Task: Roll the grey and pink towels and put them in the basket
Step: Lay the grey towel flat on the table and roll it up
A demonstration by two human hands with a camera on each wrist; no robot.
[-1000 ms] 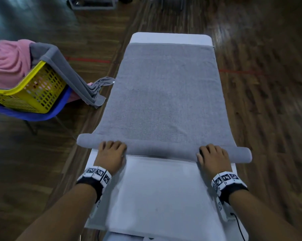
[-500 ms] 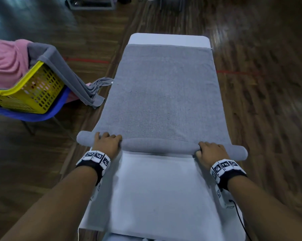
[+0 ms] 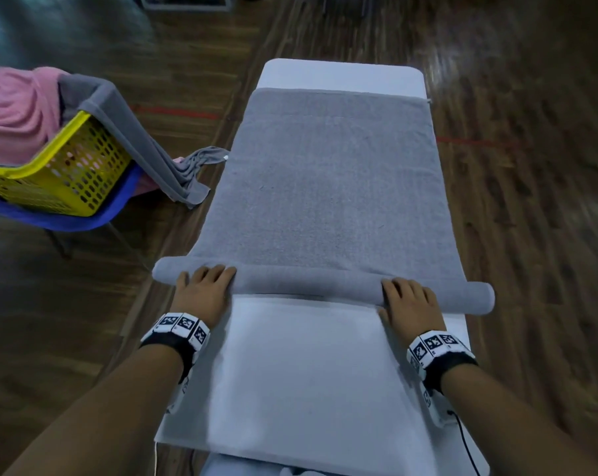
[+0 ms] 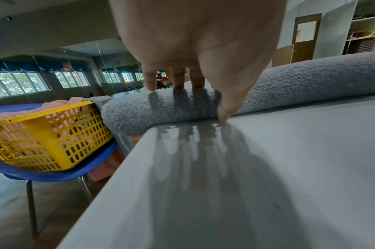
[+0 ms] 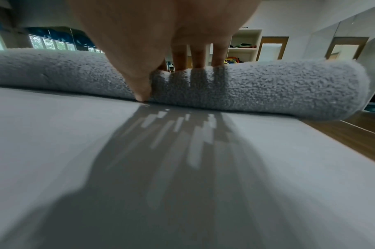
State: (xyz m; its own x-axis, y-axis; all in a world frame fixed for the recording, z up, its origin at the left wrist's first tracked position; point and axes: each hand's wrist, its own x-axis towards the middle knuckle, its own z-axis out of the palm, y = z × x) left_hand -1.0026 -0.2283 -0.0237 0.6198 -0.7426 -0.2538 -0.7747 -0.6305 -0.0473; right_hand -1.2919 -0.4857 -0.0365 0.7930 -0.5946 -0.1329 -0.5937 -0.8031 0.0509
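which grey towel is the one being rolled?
The grey towel on the table, its near end in a roll under the left hand and right hand. The other grey towel drapes over the yellow basket.

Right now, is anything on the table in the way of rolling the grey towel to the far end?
Nothing visible. Both hands, left hand and right hand, rest on the roll, and the grey towel lies flat and bare to the table's far end.
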